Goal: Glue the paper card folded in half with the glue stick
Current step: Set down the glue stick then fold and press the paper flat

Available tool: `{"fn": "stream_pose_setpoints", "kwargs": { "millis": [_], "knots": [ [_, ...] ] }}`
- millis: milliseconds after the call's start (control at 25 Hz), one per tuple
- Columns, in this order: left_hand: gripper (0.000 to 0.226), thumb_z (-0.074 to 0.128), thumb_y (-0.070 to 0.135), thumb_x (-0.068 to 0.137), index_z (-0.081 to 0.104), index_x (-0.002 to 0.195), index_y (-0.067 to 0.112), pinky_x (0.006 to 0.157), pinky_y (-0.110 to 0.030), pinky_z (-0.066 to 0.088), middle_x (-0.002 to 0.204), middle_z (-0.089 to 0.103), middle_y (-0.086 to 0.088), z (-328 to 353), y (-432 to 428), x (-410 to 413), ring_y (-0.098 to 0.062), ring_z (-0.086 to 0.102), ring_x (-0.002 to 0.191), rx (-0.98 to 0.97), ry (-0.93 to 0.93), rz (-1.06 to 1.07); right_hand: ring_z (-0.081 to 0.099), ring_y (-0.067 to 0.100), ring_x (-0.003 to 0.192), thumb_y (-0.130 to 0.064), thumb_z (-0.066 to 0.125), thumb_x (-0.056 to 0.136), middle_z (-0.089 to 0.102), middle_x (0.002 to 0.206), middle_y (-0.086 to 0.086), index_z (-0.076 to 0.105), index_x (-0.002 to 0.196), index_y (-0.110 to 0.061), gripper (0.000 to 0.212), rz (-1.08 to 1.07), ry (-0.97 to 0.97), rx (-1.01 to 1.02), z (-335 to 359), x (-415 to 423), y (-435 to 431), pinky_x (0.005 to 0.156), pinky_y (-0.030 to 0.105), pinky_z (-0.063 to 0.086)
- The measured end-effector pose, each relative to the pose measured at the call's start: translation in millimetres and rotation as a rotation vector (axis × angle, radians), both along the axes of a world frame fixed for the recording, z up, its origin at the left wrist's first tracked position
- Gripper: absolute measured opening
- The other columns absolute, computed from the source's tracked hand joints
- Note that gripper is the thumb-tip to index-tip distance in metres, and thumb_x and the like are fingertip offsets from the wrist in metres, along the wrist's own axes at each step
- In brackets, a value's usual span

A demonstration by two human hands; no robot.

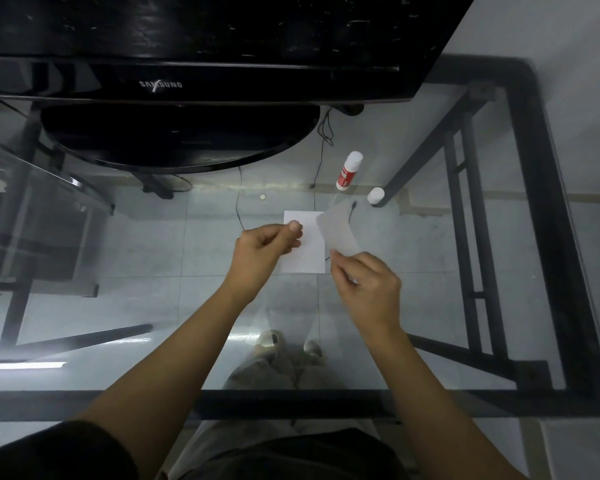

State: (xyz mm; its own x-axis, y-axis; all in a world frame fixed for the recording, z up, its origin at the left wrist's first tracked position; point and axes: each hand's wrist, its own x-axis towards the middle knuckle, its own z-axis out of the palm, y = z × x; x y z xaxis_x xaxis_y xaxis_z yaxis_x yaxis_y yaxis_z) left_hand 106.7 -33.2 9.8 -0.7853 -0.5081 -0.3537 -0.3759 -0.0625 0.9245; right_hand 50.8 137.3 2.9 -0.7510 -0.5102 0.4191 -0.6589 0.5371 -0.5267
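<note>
- The left hand is closed in a pinch, thumb and fingertips pressed on the left edge of the paper card, which keeps that half flat on the glass table.
- Between the two hands the flat half shows white, and the fold seems to run along its right edge.
- The right hand is also pinched shut, gripping the lower corner of the card's other half, a greyer flap that stands tilted up off the glass and leans away to the right.
- Beyond the right hand, well apart from it, the glue stick lies on its side on the glass. It looks uncapped, and its white cap stands just beside it, nearer the hand.
- By my reading the gluing is already done or about done, and the step in hand is the fold: the flap is up and ready to come over.
- Whether any glue lies on the flat half, I cannot tell from here.
- Next the right hand would need to swing the flap leftward onto the flat half and line up the edges while the left hand steadies the sheet, then press along it so the glue takes.
</note>
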Motion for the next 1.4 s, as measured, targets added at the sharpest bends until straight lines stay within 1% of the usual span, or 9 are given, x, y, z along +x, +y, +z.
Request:
{"fn": "stream_pose_setpoints", "kwargs": {
  "millis": [200,320,480,560,640,840,1000,1240,1400],
  "knots": [
    [0.017,0.068,0.035,0.079,0.074,0.081,0.019,0.074,-0.028,0.057,0.077,0.073,-0.004,8,-1,-3,-0.017,0.069,0.076,0.056,0.058,-0.048,0.069,0.027,0.066,-0.01,0.075,0.074,0.071,0.073,0.012,0.072,0.091,-0.002,0.019,0.069,0.044,0.087,-4,8,-15,0.054,0.032,0.058],
    [0.015,0.065,0.022,0.085,0.073,0.079,0.011,0.075,-0.03,0.056,0.076,0.071,-0.01,2,-6,-7,-0.016,0.066,0.074,0.034,0.031,-0.005,0.069,0.024,0.074,-0.022,0.071,0.078,0.072,0.082,0.012,0.071,0.097,-0.003,0.026,0.147,-0.003,0.063,-2,12,-19,0.063,0.033,0.06],
    [0.015,0.064,0.019,0.086,0.072,0.083,0.007,0.076,-0.026,0.056,0.076,0.069,-0.007,1,-21,-13,-0.012,0.065,0.072,0.056,-0.019,-0.045,0.056,-0.002,0.09,-0.036,0.056,0.088,0.063,0.101,-0.003,0.06,0.117,-0.014,0.037,-0.167,-0.428,-0.213,11,0,-28,0.077,0.012,0.047],
    [0.013,0.064,0.019,0.086,0.072,0.084,0.009,0.069,-0.017,0.054,0.077,0.069,-0.003,3,-29,-15,-0.005,0.065,0.068,0.084,-0.04,-0.098,0.052,-0.003,0.091,-0.034,0.055,0.09,0.056,0.109,-0.009,0.055,0.125,-0.021,0.038,-0.326,-0.683,-0.231,13,-20,-34,0.075,0.002,0.04],
    [0.012,0.063,0.019,0.087,0.071,0.081,0.011,0.068,-0.015,0.054,0.08,0.07,-0.004,2,-33,-17,-0.003,0.065,0.067,0.079,-0.079,-0.143,0.057,0.001,0.087,-0.027,0.059,0.088,0.061,0.103,-0.009,0.06,0.119,-0.019,0.032,-0.282,-0.81,-0.189,8,-36,-39,0.069,-0.003,0.04],
    [0.017,0.059,0.02,0.089,0.067,0.086,0.005,0.077,-0.027,0.057,0.09,0.068,-0.008,-13,-30,-23,-0.018,0.066,0.083,0.026,-0.184,-0.009,0.057,-0.005,0.07,-0.018,0.066,0.083,0.071,0.096,0.002,0.07,0.101,-0.013,0.02,-0.27,-0.846,-0.118,-6,-46,-50,0.06,-0.005,0.037],
    [0.013,0.061,0.017,0.088,0.067,0.087,0.006,0.066,-0.018,0.058,0.08,0.066,-0.005,-25,-26,-33,-0.014,0.065,0.073,-0.091,-0.195,0.071,0.053,-0.01,0.067,-0.024,0.069,0.081,0.064,0.082,-0.007,0.062,0.11,-0.014,0.031,-0.316,-0.854,-0.082,-15,-58,-57,0.061,-0.008,0.033],
    [0.015,0.062,0.017,0.086,0.066,0.076,0.008,0.052,-0.001,0.044,0.06,0.061,0.003,-35,-24,-42,-0.003,0.057,0.052,-0.315,-0.236,0.039,0.061,0.006,0.071,-0.02,0.071,0.08,0.071,0.08,0.0,0.061,0.104,-0.012,0.027,-0.333,-0.809,-0.056,-22,-68,-67,0.085,0.022,0.047],
    [0.015,0.062,0.015,0.086,0.064,0.073,0.007,0.05,0.001,0.04,0.062,0.062,0.0,-36,-24,-42,-0.003,0.056,0.052,-0.346,-0.256,0.054,0.059,0.004,0.068,-0.019,0.07,0.08,0.064,0.071,-0.007,0.06,0.106,-0.012,0.029,-0.32,-0.781,-0.041,-25,-68,-70,0.083,0.02,0.045]
  ]
}}
